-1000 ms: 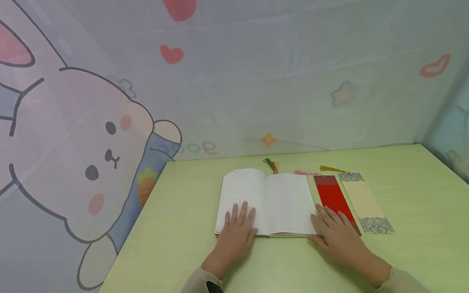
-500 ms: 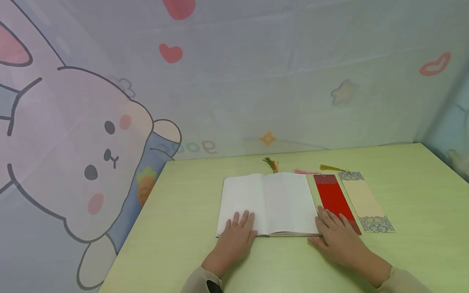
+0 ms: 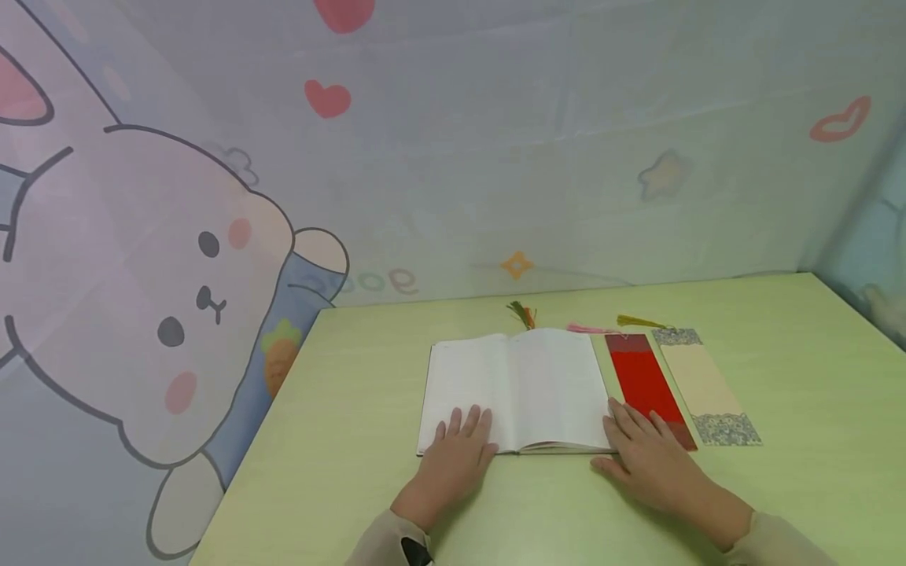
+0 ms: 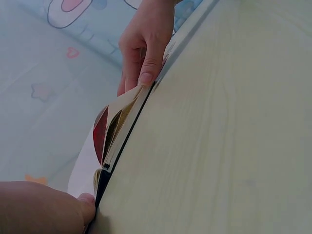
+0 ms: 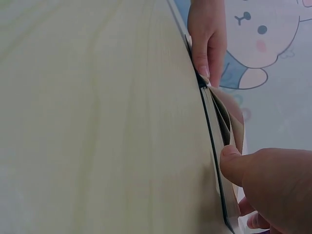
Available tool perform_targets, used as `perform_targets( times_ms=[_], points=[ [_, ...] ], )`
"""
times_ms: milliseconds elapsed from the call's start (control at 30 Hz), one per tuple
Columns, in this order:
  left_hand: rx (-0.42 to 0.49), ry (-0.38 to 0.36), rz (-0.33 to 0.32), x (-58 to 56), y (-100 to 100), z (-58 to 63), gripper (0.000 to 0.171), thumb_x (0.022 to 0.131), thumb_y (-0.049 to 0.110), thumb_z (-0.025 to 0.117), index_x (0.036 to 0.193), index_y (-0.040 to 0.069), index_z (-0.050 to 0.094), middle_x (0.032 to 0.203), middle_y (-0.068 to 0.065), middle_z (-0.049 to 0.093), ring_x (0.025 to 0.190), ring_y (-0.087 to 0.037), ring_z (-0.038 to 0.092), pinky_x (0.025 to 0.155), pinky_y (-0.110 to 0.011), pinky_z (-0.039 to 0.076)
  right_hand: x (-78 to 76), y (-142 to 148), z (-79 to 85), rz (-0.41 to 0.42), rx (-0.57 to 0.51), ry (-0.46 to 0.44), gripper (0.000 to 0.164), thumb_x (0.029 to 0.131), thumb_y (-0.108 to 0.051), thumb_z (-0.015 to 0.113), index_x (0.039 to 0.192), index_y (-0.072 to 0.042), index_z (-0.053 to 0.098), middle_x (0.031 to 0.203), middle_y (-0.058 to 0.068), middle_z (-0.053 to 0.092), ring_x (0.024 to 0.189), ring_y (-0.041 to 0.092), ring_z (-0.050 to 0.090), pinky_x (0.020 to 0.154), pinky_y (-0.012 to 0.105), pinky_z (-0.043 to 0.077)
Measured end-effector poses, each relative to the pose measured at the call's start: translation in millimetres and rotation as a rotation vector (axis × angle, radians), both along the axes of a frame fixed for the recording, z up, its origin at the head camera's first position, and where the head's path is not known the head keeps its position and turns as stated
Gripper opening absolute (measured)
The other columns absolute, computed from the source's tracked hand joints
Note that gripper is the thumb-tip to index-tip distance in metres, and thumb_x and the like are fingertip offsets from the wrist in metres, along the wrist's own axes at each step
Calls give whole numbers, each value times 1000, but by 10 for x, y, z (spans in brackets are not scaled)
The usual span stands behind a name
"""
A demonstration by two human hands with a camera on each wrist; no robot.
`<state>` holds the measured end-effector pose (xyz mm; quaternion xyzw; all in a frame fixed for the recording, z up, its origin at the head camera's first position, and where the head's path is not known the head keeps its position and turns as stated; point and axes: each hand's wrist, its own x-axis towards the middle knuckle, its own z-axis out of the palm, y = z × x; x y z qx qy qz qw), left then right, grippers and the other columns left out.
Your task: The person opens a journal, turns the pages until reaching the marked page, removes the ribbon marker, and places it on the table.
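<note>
An open book (image 3: 559, 385) with blank-looking white pages lies flat before me. My left hand (image 3: 456, 464) rests on the lower part of its left page, fingers straight. At the lower right corner my right hand (image 3: 651, 460) touches the book's edge with its fingers extended and its thumb (image 5: 231, 161) against the page edges. Some right-hand pages bow up, and between them a red bookmark (image 4: 100, 134) shows in the left wrist view. Green and orange tassels (image 3: 524, 314) stick out past the book's top edge.
Right of the book lie a red bookmark (image 3: 647, 385) with a pink tassel (image 3: 591, 328) and a cream patterned bookmark (image 3: 704, 381) with a yellow tassel (image 3: 640, 321). A printed curtain (image 3: 460, 157) hangs behind the pale green table (image 3: 354, 393).
My left hand has drawn its fingers down the left page, which now lies flatter. The right hand has shifted only slightly at the book's corner, where the right pages bow a little more.
</note>
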<state>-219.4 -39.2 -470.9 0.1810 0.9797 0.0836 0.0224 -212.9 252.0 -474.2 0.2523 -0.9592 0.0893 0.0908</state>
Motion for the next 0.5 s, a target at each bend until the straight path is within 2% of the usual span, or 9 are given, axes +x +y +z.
perform_targets(
  times_ms=[500],
  points=[
    [-24, 8, 2, -13, 15, -10, 52, 101, 34, 33, 145, 7, 31, 148, -12, 30, 136, -37, 22, 105, -53, 23, -14, -13, 35, 24, 16, 14, 65, 84, -44, 64, 129, 2, 53, 139, 21, 42, 126, 41, 38, 99, 62, 25]
  ],
)
